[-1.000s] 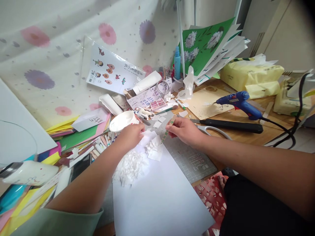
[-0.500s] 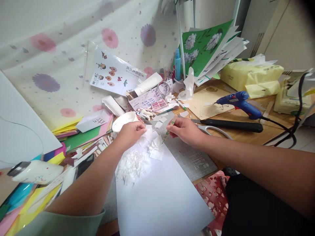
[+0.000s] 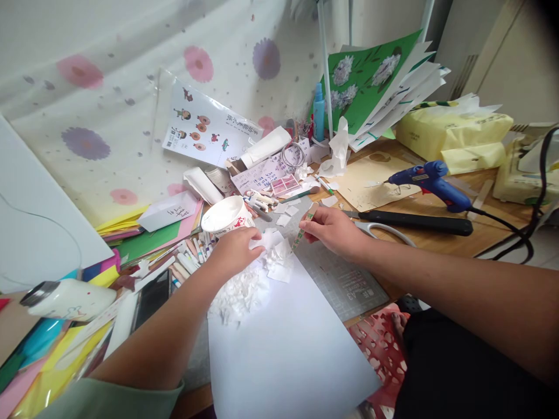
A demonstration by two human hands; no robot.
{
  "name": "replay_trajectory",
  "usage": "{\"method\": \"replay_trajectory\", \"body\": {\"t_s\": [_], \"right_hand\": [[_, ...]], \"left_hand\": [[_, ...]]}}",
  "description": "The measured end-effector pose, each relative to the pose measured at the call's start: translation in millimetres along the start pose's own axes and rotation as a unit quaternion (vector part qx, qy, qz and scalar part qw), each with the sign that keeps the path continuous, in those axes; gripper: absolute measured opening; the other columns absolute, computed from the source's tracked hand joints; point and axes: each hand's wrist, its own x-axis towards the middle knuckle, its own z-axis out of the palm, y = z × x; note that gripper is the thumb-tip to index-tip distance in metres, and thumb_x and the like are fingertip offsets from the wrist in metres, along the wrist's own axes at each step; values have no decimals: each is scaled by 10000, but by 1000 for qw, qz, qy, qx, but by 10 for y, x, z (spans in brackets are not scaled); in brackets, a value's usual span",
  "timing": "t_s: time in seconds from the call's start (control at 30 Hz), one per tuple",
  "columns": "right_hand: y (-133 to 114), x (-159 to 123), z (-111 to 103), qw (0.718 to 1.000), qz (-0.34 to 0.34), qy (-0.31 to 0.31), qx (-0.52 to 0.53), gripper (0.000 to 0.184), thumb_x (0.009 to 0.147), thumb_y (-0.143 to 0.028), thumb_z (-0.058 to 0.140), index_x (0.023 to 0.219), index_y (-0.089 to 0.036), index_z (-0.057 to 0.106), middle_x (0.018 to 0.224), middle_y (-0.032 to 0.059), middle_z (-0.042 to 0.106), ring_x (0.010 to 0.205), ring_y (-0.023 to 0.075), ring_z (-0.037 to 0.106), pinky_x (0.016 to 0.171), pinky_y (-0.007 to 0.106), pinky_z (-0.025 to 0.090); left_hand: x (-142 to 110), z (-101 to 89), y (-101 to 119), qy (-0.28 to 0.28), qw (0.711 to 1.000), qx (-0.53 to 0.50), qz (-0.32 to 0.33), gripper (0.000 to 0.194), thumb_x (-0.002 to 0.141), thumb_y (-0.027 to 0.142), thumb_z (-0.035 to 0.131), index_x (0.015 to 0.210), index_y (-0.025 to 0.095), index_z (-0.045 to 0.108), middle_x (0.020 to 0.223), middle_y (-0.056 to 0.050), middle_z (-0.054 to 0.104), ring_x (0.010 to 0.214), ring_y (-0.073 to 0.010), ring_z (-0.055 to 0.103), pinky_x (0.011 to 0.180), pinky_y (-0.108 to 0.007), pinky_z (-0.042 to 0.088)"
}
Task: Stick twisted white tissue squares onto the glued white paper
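My left hand [image 3: 233, 251] hovers over the loose white paper squares [image 3: 271, 237], its thumb and forefinger apart and nothing visible between them. In my right hand [image 3: 334, 231] is a slim green-patterned stick [image 3: 300, 234], gripped between thumb and fingers and slanting down to the left. Its lower end is near a crumpled white paper piece [image 3: 279, 259] on the large white sheet [image 3: 279, 343]. Below my left hand, a heap of curled white paper bits [image 3: 238, 297] covers part of that sheet. A white paper bowl [image 3: 225, 214] stands just beyond this hand.
A blue glue gun [image 3: 437, 181] lies on brown card at the right, with its black cord trailing off. Nearer are scissors [image 3: 388, 231] and a long black-handled tool [image 3: 419, 223]. Grey cutting mat [image 3: 353, 285] shows under the sheet. Markers and a white bottle [image 3: 72, 298] lie left.
My left hand has opened its fingertips and dropped slightly toward the paper squares, uncovering more of the bowl. My right hand still holds the stick in nearly the same spot. The view has shifted slightly.
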Motion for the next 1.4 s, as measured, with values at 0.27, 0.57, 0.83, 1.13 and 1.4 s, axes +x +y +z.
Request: {"method": "replay_trajectory", "body": {"t_s": [0.27,0.57,0.83,1.13,1.4], "right_hand": [[-13,0,12,1000,-7,5,-10,152,780,-304,557,696,-179,576,597,-3,602,559,128,552,554,244,431],[12,23,0,1000,-8,7,-4,140,791,-292,551,718,-175,576,613,6,613,576,132,580,572,248,456],[19,23,-12,1000,-5,18,3,115,789,-264,557,723,-171,574,619,8,619,574,122,583,558,230,456],[-29,22,-91,998,-6,54,8,134,770,-253,573,677,-157,575,550,6,598,507,121,562,515,238,445],[-98,-3,-152,991,-34,113,59,138,762,-250,589,657,-167,556,545,-5,584,500,116,555,506,242,452]], "left_hand": [[125,197,13,-32,998,51,-10,246,911,368,550,994,145,612,977,-50,635,861,-165,612,786,-367,516],[80,51,20,43,999,9,13,110,850,239,554,778,191,621,729,1,643,658,-152,588,624,-285,461],[-190,46,310,70,958,-35,276,175,879,174,464,815,209,623,995,-5,678,905,-152,597,792,-263,449],[-184,156,292,95,933,1,347,140,848,97,518,797,177,621,898,-32,694,812,-199,579,729,-344,441],[-196,117,425,223,918,-88,314,89,877,108,529,849,162,593,900,-47,600,839,-149,582,738,-286,473]]}}
